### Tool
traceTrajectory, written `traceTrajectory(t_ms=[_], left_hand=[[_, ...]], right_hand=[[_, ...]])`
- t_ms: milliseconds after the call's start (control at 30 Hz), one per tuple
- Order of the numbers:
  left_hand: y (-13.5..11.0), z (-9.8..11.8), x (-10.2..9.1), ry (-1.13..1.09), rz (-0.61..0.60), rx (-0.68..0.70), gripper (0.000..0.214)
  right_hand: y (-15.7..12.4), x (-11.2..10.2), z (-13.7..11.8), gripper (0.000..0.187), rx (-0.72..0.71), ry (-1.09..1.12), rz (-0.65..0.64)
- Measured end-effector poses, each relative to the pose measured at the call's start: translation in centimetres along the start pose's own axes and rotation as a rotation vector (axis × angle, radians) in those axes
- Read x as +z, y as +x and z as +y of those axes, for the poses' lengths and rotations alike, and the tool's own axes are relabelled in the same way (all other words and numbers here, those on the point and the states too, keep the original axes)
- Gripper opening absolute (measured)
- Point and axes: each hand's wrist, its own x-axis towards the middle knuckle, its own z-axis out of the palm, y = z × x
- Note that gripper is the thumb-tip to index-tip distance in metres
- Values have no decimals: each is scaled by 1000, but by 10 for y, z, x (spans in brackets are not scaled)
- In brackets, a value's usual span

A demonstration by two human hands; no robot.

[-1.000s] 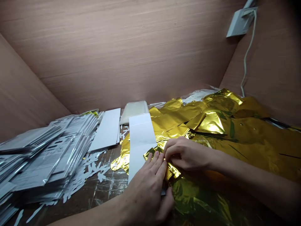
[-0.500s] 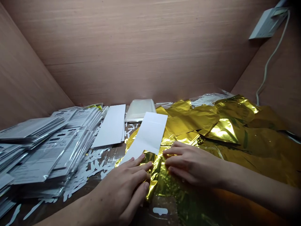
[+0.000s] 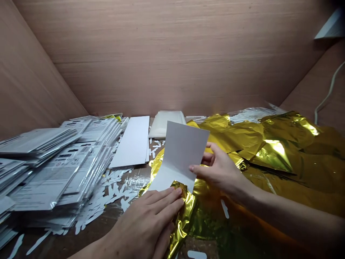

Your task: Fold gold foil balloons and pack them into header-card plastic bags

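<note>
A white card is bent upward at its far end, between my two hands. The thumb and fingers of my right hand grip its right edge. My left hand lies flat with fingers stretched out, pressing a folded piece of gold foil onto the near part of the card. More gold foil spreads underneath and to the right. The card's near end is hidden beneath the left hand and foil.
Plastic-sleeved printed cards are piled at the left. White blank cards and a stack of clear bags lie at the back. Gold foil sheets cover the right side. White paper scraps litter the table before a wooden wall.
My right hand has moved from the foil to the white card's edge and lifted its far end. My left hand still presses the folded foil. The view has shifted slightly.
</note>
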Motion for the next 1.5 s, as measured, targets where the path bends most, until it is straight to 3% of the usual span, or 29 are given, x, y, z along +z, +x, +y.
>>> traceTrajectory(t_ms=[100, 200, 400, 633, 767, 900, 1033, 1267, 1500], left_hand=[[-3, 0, 0, 126, -85, 11, 58], [-6, -5, 0, 214, -149, 2, 64], [-14, -18, 5, 310, -190, -36, 69], [-16, -17, 11, 283, -215, -86, 73], [-12, -16, 8, 295, -172, -6, 55], [-10, -15, 5, 274, -130, 26, 75], [-9, -14, 8, 173, -88, -74, 70], [-2, -8, 17, 69, -98, -195, 38], [-3, -6, 18, 59, -108, -192, 53]], right_hand=[[-3, 1, 0, 25, -26, -324, -146], [-5, 1, -3, 6, -83, -561, -131], [-2, 3, -10, 15, -94, -689, -142], [-4, 6, -9, 15, -155, -761, -145], [-6, 6, -4, 16, -201, -798, -122], [-7, 6, -1, 17, -314, -797, -133], [-7, 7, 1, 17, -388, -789, -145], [-4, 8, 4, 18, -389, -800, -160], [-4, 9, 1, 18, -405, -815, -169]])
